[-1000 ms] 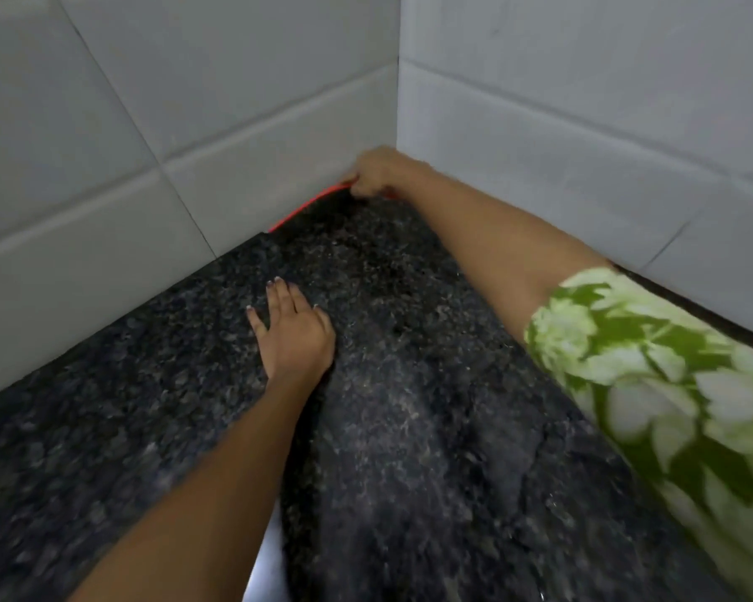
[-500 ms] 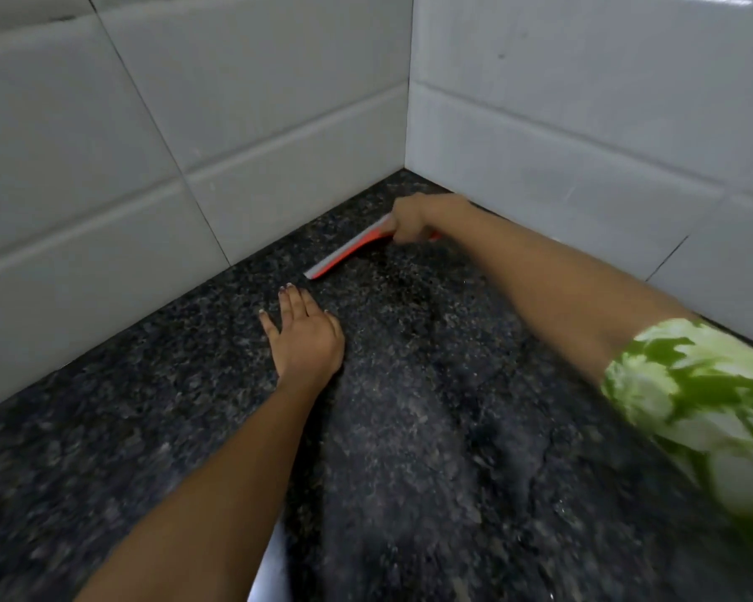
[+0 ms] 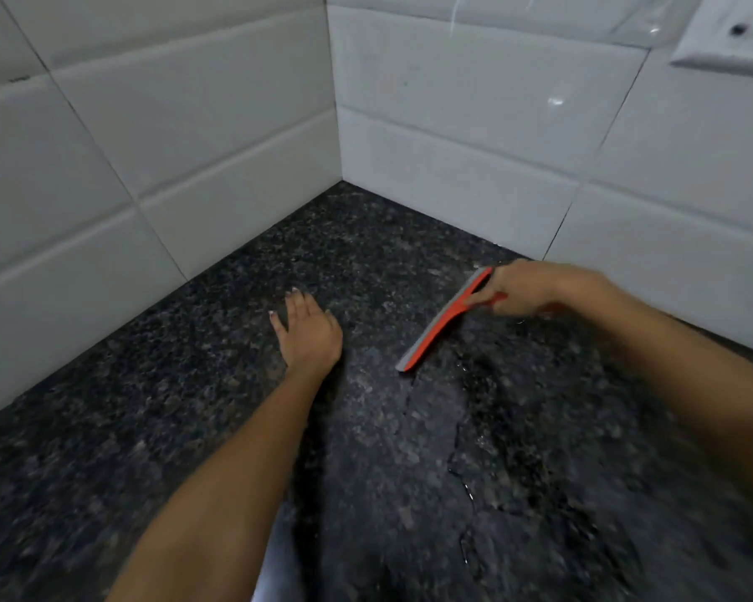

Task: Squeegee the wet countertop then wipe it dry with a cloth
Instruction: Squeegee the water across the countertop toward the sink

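A dark speckled granite countertop [image 3: 201, 410] fills the lower view and runs into a tiled corner. My right hand [image 3: 527, 291] grips an orange squeegee with a grey blade [image 3: 442, 321], its blade edge down on the stone right of centre. A film of water with a ragged edge [image 3: 457, 454] lies on the counter in front of the blade. My left hand [image 3: 307, 334] rests flat on the counter with fingers spread, left of the squeegee and apart from it. No cloth is in view.
White wall tiles [image 3: 192, 136] meet at a corner behind the counter. A white electrical socket plate [image 3: 731, 32] sits on the right wall at the top. A pale metallic strip [image 3: 275, 558] shows at the bottom edge under my left forearm.
My right hand has pulled the squeegee out of the far corner, toward me and to the right along the wall. My left hand has stayed pressed on the counter.
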